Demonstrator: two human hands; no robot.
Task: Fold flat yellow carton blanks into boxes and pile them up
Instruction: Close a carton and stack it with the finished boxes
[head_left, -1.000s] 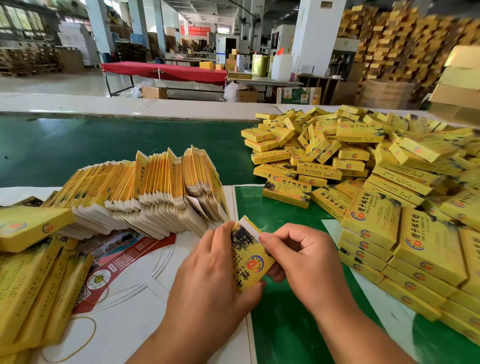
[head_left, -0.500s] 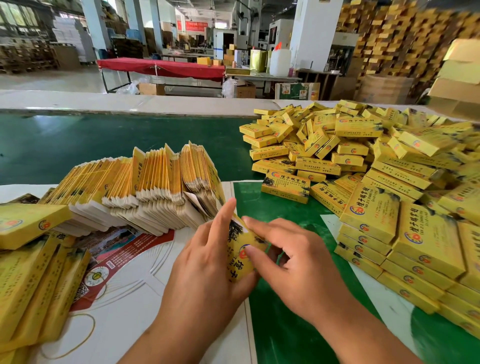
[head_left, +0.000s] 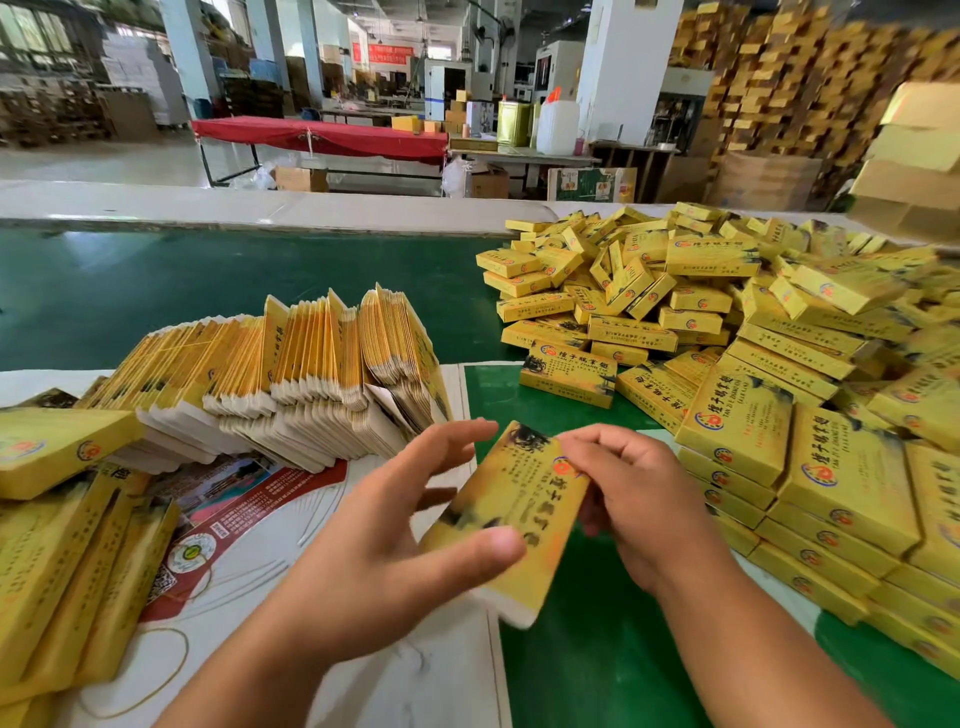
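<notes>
Between my hands is a yellow carton (head_left: 511, 514), blurred, its printed face up and slanting from upper right to lower left. My left hand (head_left: 384, 551) has the thumb on the carton's near edge and the fingers spread above its left side. My right hand (head_left: 631, 499) grips its right side with curled fingers. A fanned row of flat yellow blanks (head_left: 291, 374) stands on edge at centre left. To the right lies a large heap of folded yellow boxes (head_left: 727, 332).
More yellow cartons (head_left: 57, 545) lie at the near left on printed white sheets (head_left: 249, 525). The table top is green (head_left: 156, 291). Tall stacks of boxes (head_left: 810, 88) and a red-covered table (head_left: 322, 136) stand in the hall behind.
The carton was upright and small between my fingertips; now it lies flatter and turned, showing its long printed face. My left fingers have spread open and both hands have shifted slightly right.
</notes>
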